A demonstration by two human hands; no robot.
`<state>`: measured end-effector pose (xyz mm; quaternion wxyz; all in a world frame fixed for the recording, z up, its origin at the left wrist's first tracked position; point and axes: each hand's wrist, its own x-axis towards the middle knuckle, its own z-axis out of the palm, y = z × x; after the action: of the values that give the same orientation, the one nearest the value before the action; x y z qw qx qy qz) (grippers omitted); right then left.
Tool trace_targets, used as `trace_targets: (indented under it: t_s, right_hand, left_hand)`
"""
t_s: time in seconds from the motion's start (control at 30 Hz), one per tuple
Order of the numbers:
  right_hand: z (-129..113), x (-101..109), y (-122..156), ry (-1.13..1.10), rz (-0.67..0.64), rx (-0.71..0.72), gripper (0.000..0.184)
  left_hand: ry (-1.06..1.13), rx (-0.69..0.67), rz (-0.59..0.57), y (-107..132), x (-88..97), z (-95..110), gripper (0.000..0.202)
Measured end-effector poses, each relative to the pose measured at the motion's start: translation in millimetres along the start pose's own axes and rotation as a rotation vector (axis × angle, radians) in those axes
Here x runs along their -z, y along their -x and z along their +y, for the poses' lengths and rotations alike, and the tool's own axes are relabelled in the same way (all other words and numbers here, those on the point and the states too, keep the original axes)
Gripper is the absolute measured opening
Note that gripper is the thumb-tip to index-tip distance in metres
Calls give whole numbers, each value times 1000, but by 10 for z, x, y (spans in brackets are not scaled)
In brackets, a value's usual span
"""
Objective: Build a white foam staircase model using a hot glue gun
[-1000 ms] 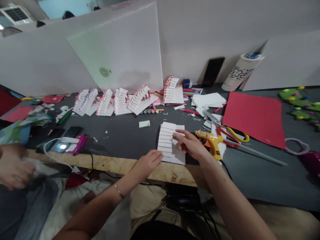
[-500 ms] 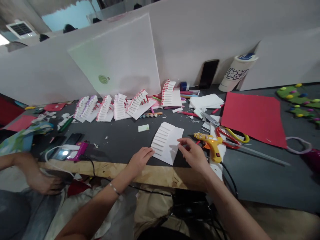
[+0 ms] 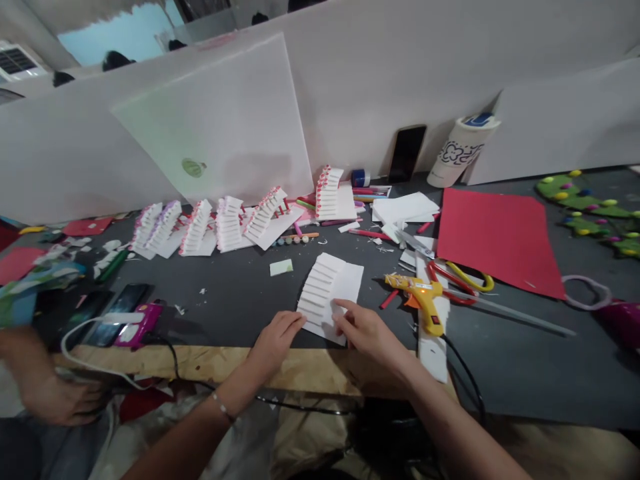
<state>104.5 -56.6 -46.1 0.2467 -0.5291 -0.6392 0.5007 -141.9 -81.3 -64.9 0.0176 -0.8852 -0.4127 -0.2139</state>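
A white paper staircase model [image 3: 327, 290] lies flat on the dark grey table [image 3: 240, 287] near its wooden front edge. My left hand [image 3: 274, 337] rests at the model's near left corner, fingers stretched out and touching the paper. My right hand [image 3: 367, 332] lies over the near right corner, fingers bent and pressing on the sheet. A yellow glue gun [image 3: 423, 300] with an orange light lies just right of my right hand, on a white foam strip.
Several finished paper staircases [image 3: 220, 223] stand in a row at the back. Scissors [image 3: 457, 280], a red sheet [image 3: 495, 240], white sheets [image 3: 403, 208], pens, a phone and a cup [image 3: 457, 152] lie right. Another person's hand [image 3: 50, 393] and phones [image 3: 117, 313] are at left.
The paper model turned and slid slightly left and nearer. My right hand moved from the model's right side down to its near corner. The other person's hand shifted at the lower left.
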Motion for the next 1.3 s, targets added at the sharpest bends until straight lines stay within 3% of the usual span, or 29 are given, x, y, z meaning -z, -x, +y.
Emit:
trace_targets:
  t_s: [0.13,0.33,0.4,0.53,0.77,1.1,1.2,1.3]
  right_hand:
    - [72,138,216,260,167,154,34]
    - [160,670,576,840,465,322,26]
    - [144,814,536,1006,461,338,25]
    - [84,926,293,1171,311,342,27]
    - [29,919,41,1278,143,394,19]
    - [113,925,64,1316,119,461,19]
    - [92,913,44,1185,133,461,19]
    - [16,833,-19,870,195,378,15]
  left_hand:
    - [-24,-14,-12,-21,33,8,33]
    - [-46,-16,-35,80,-48,-79,38]
    - [-50,-15,-36,102,-74,-98,38]
    - [-60,-38,-7,61,-47,-71,35]
    - [-44,-17,-10,9,-6,-13,33]
    - [-19,-8,-4,22,-30,-26,33]
    - [-20,-5,0,6,-24,-13,32]
    - [-7,26,2,0,-27,-1,32]
